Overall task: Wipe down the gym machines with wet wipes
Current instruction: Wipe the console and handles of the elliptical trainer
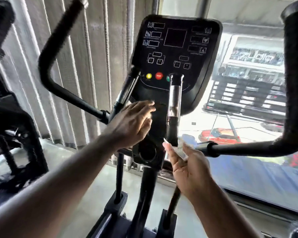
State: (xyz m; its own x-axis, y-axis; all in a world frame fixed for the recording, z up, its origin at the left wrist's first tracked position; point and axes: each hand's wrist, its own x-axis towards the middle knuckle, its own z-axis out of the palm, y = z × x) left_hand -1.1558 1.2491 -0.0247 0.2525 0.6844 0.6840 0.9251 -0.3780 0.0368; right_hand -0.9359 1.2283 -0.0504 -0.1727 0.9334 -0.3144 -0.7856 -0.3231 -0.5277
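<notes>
A black elliptical machine fills the view, its console (175, 48) carrying a dark screen and yellow, red and green buttons. My left hand (131, 122) reaches forward with fingers extended and touches the lower part of the console, below the buttons. My right hand (189, 165) is held palm up lower right and pinches a crumpled wet wipe (183, 146) between thumb and fingers, close to the short right grip (173, 107) with its silver sensor. Blur softens both hands.
Two long curved black handlebars flank the console, the left handlebar (58, 54) and the right handlebar (292, 100). Another black machine (12, 131) stands at far left. Grey vertical blinds (96, 57) hang behind; a window (248, 100) on the right shows a street and red car.
</notes>
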